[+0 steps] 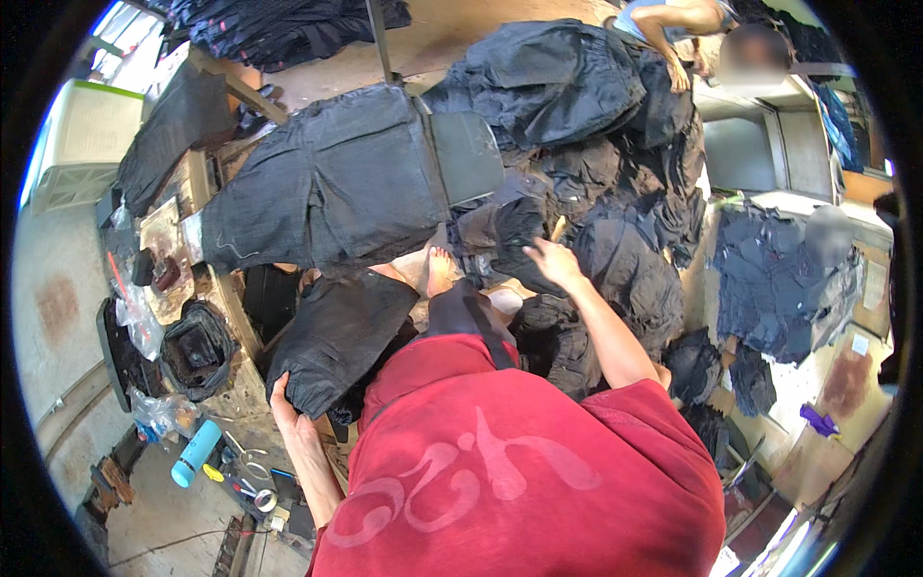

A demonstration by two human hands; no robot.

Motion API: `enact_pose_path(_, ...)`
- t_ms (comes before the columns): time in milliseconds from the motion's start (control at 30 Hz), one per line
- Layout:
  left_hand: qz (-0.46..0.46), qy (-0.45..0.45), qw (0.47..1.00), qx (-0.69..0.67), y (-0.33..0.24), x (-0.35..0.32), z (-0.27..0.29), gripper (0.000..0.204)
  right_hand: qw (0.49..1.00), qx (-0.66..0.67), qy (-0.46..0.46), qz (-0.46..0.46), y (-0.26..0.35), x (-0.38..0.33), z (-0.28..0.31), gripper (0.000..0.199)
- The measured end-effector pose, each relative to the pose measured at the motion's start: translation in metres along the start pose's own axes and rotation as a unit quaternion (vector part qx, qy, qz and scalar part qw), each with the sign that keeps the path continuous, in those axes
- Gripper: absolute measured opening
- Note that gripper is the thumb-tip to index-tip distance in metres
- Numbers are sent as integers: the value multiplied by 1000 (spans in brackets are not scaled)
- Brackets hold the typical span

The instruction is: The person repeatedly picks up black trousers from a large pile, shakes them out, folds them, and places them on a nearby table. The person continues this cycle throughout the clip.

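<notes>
1. Holding on at the lower left, the left hand (286, 409) grips the bottom corner of a dark, folded piece of denim cloth (336, 337), with its fingers curled shut on the edge.
2. That folded cloth lies just in front of the person's red shirt (519, 471). It runs up and to the right from the left hand, toward a bare foot (437, 269).
3. The right hand (553, 262) is stretched out ahead and to the right. Its fingers are spread wide and it holds nothing. It hangs just over a big heap of dark denim clothes (615, 192).
4. The heap lies right under and beyond the right hand, so that hand is much nearer to it than the left hand is. The heap runs up and away from the person.
5. The clothes in the heap look dark blue-black, crumpled and piled on each other.
6. A flat pair of dark denim shorts (327, 183) is spread out on the wooden table (207, 183), above the left hand. Its long side runs left to right.
7. A light blue bottle (195, 452) lies near the left hand, lower down.
8. Another person's arm (663, 38) shows at the top, well apart from both hands.
</notes>
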State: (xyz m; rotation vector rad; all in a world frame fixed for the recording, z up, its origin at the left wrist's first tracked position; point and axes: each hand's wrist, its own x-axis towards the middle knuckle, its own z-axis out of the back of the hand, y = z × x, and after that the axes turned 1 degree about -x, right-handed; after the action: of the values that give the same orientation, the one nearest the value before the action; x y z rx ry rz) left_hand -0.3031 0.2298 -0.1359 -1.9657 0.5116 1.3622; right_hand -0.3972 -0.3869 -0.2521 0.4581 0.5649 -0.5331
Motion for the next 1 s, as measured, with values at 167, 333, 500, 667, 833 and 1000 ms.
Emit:
enact_pose_path(167, -25, -26, 999, -19, 11, -16, -24, 33, 998, 26, -28, -45, -65, 40, 27, 59)
enact_pose_path(333, -34, -28, 997, -59, 22, -23, -32, 34, 970, 48, -236, -29, 1, 94, 98, 64)
enact_pose_path(500, 6, -14, 994, -112, 26, -21, -27, 31, 855, 104, -354, 366, 212, 161, 168, 41)
enact_pose_path(667, -25, -19, 984, -174, 41, -29, -13, 33, 965, 43, -148, 214, 367, 221, 168, 75)
enact_pose_path(833, -40, -49, 970, -235, 58, -32, 0, 31, 968, 2, 55, 246, 381, 281, 161, 94)
enact_pose_path(1000, -25, -30, 963, -267, 49, -20, -1, 34, 970, -60, -156, 177, 360, 305, 149, 69)
